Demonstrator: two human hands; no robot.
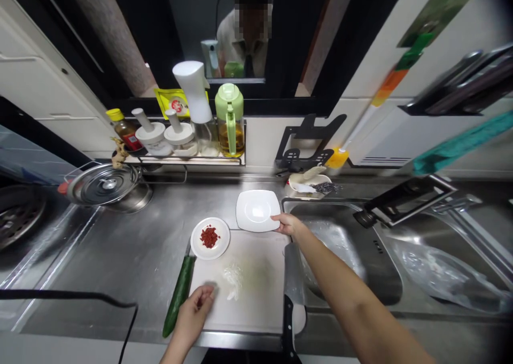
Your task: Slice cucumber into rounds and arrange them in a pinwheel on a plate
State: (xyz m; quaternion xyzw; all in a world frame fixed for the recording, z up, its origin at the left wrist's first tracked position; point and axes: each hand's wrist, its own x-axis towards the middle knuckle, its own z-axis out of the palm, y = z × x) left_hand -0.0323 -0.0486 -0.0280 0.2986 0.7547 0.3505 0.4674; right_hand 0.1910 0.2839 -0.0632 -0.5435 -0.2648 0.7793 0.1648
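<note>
White rounded-square plate (256, 210): by the board's far edge, pinched in the right hand's (285, 224) grip
Left hand (194, 313): fingers curled; cannot tell if grip is shut
Green cucumber (179, 295): along left edge of white rectangular board (256, 313)
Round white plate (219, 250): red pieces (209, 237), board's far left corner

a green oil bottle (230, 119) and white-lidded jars (181, 138) share a rack (242, 162) near a steel pot (130, 199).

Moderate indoor light glares off the white plate (257, 211); blurred, stretched edges, darkened corners.
</note>
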